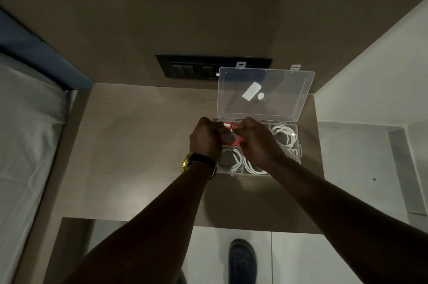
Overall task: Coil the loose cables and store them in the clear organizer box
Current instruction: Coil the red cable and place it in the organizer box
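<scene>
Both the left hand (205,139) and right hand (258,142) pinch a red cable (231,135) over the organizer box (298,144)

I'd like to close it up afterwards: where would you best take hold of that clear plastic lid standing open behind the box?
Grip the clear plastic lid by its free top edge, near the two latch tabs, coming from above. It stands nearly upright, hinged at the bottom to the clear organizer box, so that edge is exposed and likely swings it forward most easily.
</scene>
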`<state>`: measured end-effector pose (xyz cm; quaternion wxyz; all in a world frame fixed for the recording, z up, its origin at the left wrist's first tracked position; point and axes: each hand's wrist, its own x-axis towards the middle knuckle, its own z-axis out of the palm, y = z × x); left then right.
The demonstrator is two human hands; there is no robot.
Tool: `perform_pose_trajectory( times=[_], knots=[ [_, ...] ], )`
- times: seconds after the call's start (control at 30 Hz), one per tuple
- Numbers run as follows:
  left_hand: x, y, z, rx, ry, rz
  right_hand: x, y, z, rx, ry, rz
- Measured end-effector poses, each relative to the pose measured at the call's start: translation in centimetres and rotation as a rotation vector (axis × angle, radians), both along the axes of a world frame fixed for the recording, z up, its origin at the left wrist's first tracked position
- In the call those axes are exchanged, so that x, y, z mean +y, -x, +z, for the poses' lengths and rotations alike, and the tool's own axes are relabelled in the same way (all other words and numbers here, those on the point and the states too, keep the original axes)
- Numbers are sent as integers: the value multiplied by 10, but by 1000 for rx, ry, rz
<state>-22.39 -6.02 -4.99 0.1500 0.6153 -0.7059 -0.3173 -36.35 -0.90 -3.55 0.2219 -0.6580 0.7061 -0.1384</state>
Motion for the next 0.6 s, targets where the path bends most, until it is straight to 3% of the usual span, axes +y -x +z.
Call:
perform_pose_trajectory(
  times=[0.2, 0.43, 0.6],
  knots=[
    [5, -8, 1, -72, 59, -131, -6, 2, 7, 36, -4, 9],
    [3, 4, 3, 70, -42, 180, -13, -10, 4, 69, 9, 54],
    [-4, 13, 2, -2, -95, 214, -6, -4, -2, 148, 80, 162]
  ],
)
